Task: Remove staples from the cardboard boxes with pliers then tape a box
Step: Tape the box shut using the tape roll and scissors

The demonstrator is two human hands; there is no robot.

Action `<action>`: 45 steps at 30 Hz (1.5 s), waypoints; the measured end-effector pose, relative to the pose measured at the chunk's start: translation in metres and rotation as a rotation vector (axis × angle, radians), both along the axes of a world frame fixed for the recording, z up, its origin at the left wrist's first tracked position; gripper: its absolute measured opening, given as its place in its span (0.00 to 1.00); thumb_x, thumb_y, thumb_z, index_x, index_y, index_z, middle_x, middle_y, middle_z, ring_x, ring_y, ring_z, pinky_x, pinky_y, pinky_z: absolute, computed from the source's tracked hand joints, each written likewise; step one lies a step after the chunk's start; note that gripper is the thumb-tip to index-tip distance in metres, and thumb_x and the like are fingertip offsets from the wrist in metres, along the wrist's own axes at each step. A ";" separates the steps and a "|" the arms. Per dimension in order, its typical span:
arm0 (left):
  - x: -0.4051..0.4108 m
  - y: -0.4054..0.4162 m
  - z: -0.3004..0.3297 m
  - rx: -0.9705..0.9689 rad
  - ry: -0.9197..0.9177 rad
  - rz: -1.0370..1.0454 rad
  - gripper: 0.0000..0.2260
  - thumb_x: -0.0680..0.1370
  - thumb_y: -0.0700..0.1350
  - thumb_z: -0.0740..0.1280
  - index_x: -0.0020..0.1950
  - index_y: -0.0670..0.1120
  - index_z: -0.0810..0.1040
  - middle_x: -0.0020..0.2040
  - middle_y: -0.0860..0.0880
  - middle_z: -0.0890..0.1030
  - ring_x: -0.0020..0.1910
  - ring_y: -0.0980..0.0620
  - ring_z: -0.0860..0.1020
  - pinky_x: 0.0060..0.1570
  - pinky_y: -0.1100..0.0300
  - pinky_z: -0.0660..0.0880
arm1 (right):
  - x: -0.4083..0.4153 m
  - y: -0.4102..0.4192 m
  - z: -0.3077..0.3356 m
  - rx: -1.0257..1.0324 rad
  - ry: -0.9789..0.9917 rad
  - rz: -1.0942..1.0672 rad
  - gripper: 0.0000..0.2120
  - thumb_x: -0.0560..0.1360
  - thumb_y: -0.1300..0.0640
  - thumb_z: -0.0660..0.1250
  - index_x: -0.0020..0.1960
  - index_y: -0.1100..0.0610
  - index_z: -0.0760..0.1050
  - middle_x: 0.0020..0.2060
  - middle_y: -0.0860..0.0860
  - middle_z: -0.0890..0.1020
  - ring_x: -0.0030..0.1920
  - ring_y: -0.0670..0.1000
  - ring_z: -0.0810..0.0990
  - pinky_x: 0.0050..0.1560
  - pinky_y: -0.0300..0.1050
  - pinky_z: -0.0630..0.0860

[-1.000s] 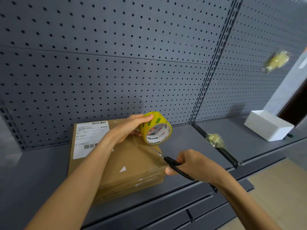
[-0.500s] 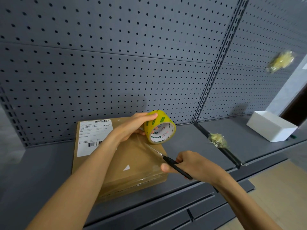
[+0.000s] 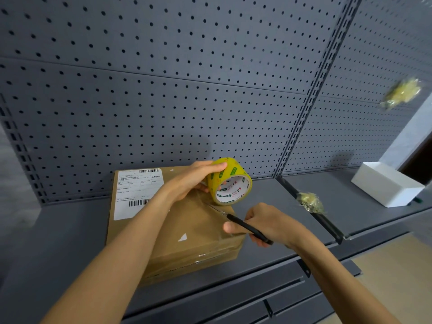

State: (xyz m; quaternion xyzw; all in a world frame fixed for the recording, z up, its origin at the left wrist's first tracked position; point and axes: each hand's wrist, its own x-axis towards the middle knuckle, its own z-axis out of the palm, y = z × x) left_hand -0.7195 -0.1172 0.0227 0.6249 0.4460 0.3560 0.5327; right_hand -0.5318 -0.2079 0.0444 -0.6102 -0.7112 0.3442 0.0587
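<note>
I see a brown cardboard box [image 3: 187,230] lying flat on a grey shelf [image 3: 70,230], up against a grey pegboard wall [image 3: 163,90]. A white shipping label [image 3: 135,190] with barcodes is stuck on the box's far-left top face.

My left hand [image 3: 191,181] holds a yellow tape roll [image 3: 230,181] with green print, fingers [image 3: 217,165] curled over the top of the roll, thumb under it and mostly hidden. The roll stands on edge over the far-right corner of the box, core facing me. A clear strip of tape runs from the roll down onto the box top and over its right side; I can't tell exactly where the strip ends.

My right hand [image 3: 268,224] grips black-handled scissors [image 3: 240,224], fingers wrapped round the handles, thumb stretched toward the box. The blades point up-left at the tape strip just under the roll, tips touching or just at the strip. I can't tell how far apart the blades are.

To the right a black divider rail [image 3: 327,228] crosses the shelf, with a crumpled wad of yellowish tape [image 3: 311,203] on it. A second crumpled wad [image 3: 401,93] is stuck on the pegboard, upper right, blurred. A white box [image 3: 385,187] sits on the shelf well off to the right. Grey drawer fronts [image 3: 257,298] show under the shelf edge.
</note>
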 end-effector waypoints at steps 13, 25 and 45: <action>-0.004 0.001 0.000 -0.025 -0.048 0.002 0.16 0.74 0.59 0.65 0.56 0.51 0.81 0.45 0.52 0.83 0.51 0.49 0.79 0.49 0.56 0.73 | -0.004 -0.003 -0.007 0.064 0.025 -0.057 0.33 0.53 0.29 0.71 0.30 0.60 0.70 0.24 0.57 0.75 0.22 0.49 0.71 0.29 0.38 0.70; -0.004 0.000 0.000 -0.045 -0.102 0.010 0.15 0.73 0.57 0.66 0.53 0.50 0.82 0.46 0.49 0.84 0.51 0.47 0.79 0.57 0.48 0.72 | -0.010 0.000 -0.003 0.062 0.006 -0.083 0.32 0.56 0.30 0.72 0.30 0.59 0.69 0.22 0.54 0.73 0.20 0.47 0.70 0.29 0.40 0.70; -0.004 -0.004 0.002 -0.048 -0.135 0.033 0.16 0.72 0.57 0.67 0.52 0.48 0.82 0.49 0.45 0.83 0.50 0.46 0.79 0.58 0.46 0.72 | -0.027 0.010 0.002 0.141 -0.041 -0.042 0.28 0.64 0.36 0.74 0.24 0.57 0.67 0.14 0.48 0.71 0.18 0.45 0.70 0.33 0.40 0.73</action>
